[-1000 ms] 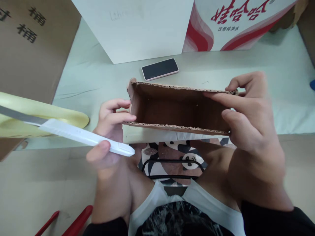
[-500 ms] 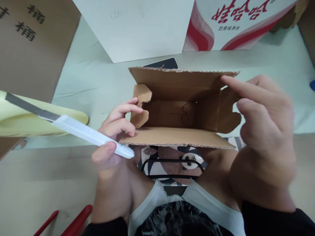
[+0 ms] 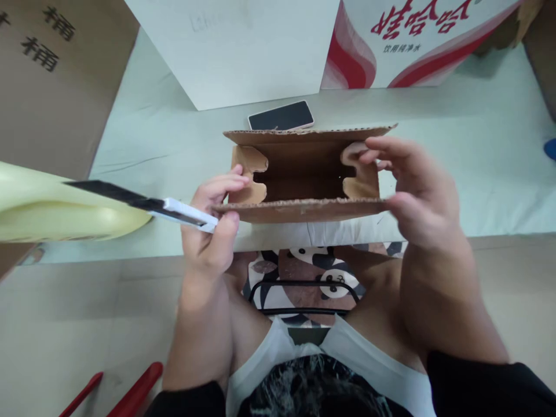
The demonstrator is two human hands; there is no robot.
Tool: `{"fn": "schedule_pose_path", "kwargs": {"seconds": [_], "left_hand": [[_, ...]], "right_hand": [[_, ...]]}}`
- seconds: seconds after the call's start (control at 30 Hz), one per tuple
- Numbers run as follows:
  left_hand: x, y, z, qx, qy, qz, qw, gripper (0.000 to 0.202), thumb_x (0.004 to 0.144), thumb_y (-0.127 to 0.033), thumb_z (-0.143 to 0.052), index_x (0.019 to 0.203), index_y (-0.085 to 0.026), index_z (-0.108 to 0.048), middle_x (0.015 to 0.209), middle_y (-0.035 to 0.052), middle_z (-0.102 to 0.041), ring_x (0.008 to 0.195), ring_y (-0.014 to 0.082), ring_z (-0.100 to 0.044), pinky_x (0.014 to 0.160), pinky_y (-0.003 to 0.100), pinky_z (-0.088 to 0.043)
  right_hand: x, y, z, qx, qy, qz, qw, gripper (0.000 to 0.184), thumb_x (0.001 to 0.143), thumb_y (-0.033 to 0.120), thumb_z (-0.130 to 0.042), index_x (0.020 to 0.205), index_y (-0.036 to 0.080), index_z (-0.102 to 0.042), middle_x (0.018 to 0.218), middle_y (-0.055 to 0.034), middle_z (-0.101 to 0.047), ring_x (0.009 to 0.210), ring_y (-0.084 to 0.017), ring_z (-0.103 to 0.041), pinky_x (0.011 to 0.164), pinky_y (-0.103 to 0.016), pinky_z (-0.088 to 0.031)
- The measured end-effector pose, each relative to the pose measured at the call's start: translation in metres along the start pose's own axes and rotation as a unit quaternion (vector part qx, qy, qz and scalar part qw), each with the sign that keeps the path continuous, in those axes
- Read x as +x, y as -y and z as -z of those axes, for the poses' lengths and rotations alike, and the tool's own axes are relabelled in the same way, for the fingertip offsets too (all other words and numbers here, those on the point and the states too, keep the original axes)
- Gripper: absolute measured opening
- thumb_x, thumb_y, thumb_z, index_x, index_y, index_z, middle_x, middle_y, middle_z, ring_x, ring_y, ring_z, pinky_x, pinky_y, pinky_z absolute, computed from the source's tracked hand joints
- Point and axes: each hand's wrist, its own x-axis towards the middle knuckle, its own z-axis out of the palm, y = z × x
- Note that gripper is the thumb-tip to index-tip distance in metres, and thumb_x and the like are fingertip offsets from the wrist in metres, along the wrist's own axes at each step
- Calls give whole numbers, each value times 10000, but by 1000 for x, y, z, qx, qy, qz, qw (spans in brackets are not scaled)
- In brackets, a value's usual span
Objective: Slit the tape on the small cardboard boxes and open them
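A small brown cardboard box [image 3: 304, 211] stands with its top toward me, its long flaps raised and its notched side flaps folded partly inward. My left hand [image 3: 211, 226] is closed on a white utility knife [image 3: 185, 213] whose long dark blade points left; its fingers also touch the box's left side flap. At the other end, my right hand [image 3: 419, 191] holds the box's right side, fingertips by the notched flap and back flap, thumb against the front flap's corner. The box's inside is mostly in shadow.
A phone [image 3: 282, 117] lies behind the box on the pale green cloth [image 3: 174, 133]. Beyond it are a white carton [image 3: 256, 52] and a red-and-white carton [image 3: 386, 63]. A yellow object [image 3: 65, 214] and a large brown carton [image 3: 56, 104] are on the left.
The box has tipped and its side flaps now lean inward. My right hand has moved left onto its right side. The knife has shifted lower and more of the phone shows.
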Motion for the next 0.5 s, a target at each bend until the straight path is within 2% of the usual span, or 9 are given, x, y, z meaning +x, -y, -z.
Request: {"fn": "schedule_pose_path", "kwargs": {"seconds": [0.03, 0.1, 0.17, 0.2, 0.27, 0.37, 0.43, 0.5], "left_hand": [[-1, 0, -2, 19, -15, 12, 1000, 292, 950, -420, -739, 1208, -285, -766, 1171, 39, -797, 1223, 285, -742, 1219, 518, -532], [-2, -1, -3, 49, -28, 19, 998, 320, 1000, -395, -706, 1303, -296, -727, 1202, 30, -788, 1197, 270, -749, 1167, 498, -567], [-3, -1, -3, 73, -17, 15, 997, 352, 1027, -389, -677, 1370, -314, -702, 1252, 30, -765, 1204, 261, -737, 1155, 481, -567], [-3, -2, -3, 88, -12, 11, 996, 356, 1029, -398, -674, 1377, -326, -704, 1286, 34, -744, 1224, 261, -722, 1160, 476, -561], [-3, -4, -2, 123, -8, 5, 992, 348, 1025, -420, -679, 1364, -351, -721, 1362, 43, -692, 1280, 265, -685, 1168, 465, -556], [-2, -10, 0, 162, -22, -2, 987, 343, 1024, -449, -679, 1355, -381, -731, 1433, 48, -633, 1360, 279, -632, 1191, 476, -540], [-1, -13, 2, 192, -13, -1, 981, 332, 1022, -459, -680, 1336, -376, -749, 1431, 48, -637, 1387, 292, -615, 1223, 487, -510], [1, -16, 4, 230, 16, 18, 973, 305, 1029, -461, -661, 1286, -348, -782, 1398, 49, -676, 1368, 294, -632, 1237, 481, -499]], "right_hand": [[0, -3, -2, -5, -26, -8, 1000, 589, 927, 709, -630, 1431, 403, -634, 1315, -70, -688, 1262, -336, -678, 1041, -532, -592], [-1, -10, -7, -14, -75, -36, 996, 633, 882, 534, -773, 1476, 427, -583, 1503, -82, -579, 1369, -355, -606, 1005, -521, -606], [0, -16, -11, -4, -83, -44, 996, 730, 879, 475, -783, 1548, 446, -492, 1639, -70, -474, 1470, -367, -538, 1025, -531, -613], [1, -17, -12, 2, -73, -34, 997, 715, 893, 460, -766, 1551, 435, -488, 1636, -65, -492, 1481, -366, -538, 1061, -554, -603], [5, -17, -12, -7, -39, -4, 999, 529, 929, 427, -720, 1445, 382, -611, 1493, -65, -639, 1412, -353, -612, 1157, -615, -546], [9, -11, -9, -37, -8, 40, 998, 207, 962, 394, -673, 1118, 316, -784, 1219, -56, -774, 1221, -317, -725, 1252, -653, -453], [10, -7, -6, -47, -3, 52, 998, 163, 959, 387, -675, 1011, 302, -804, 1144, -50, -792, 1157, -306, -744, 1232, -650, -470], [9, -4, -6, -66, 2, 50, 997, 147, 942, 371, -692, 999, 295, -804, 1126, -52, -791, 1139, -308, -740, 1177, -638, -515]]}}
